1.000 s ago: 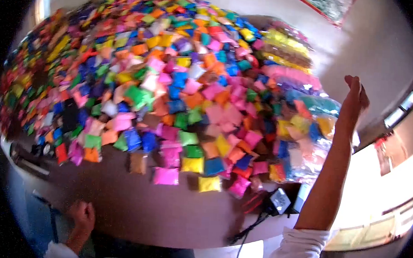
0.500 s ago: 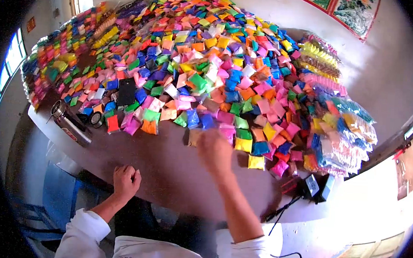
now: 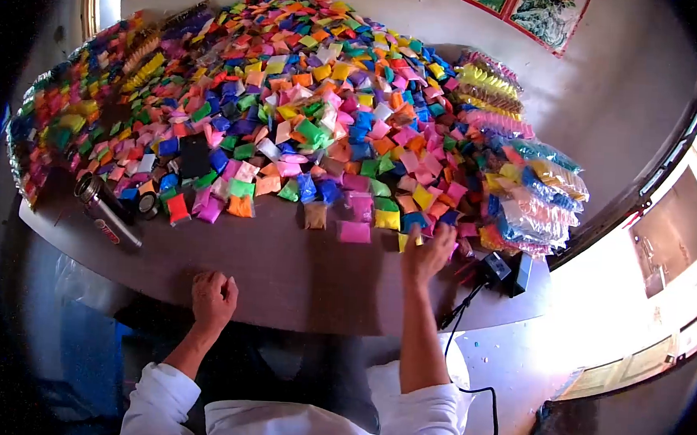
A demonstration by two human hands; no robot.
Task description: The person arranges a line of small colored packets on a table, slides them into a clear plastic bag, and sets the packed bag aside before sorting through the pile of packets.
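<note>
A large heap of small, bright plastic packets (image 3: 314,129) covers the back of the brown table (image 3: 282,281). My right hand (image 3: 427,257) reaches to the heap's front edge, its fingers apart over a yellow packet (image 3: 403,242); no held item shows. Left of it lie a pink packet (image 3: 355,232) and a brown packet (image 3: 315,216). My left hand (image 3: 213,299) rests closed at the table's front edge, with its fingers curled; whether anything is inside is hidden.
A metal flask (image 3: 111,211) lies at the left beside a round black lid (image 3: 149,204). Bagged packets (image 3: 535,196) are stacked at the right. In front of them stand a small device (image 3: 496,266) and a black cable (image 3: 460,310). A doorway is at the far right.
My right hand has swung from the far right to over the table, then to the heap's front edge. My left hand has stayed closed near the table edge. The camera view has shifted.
</note>
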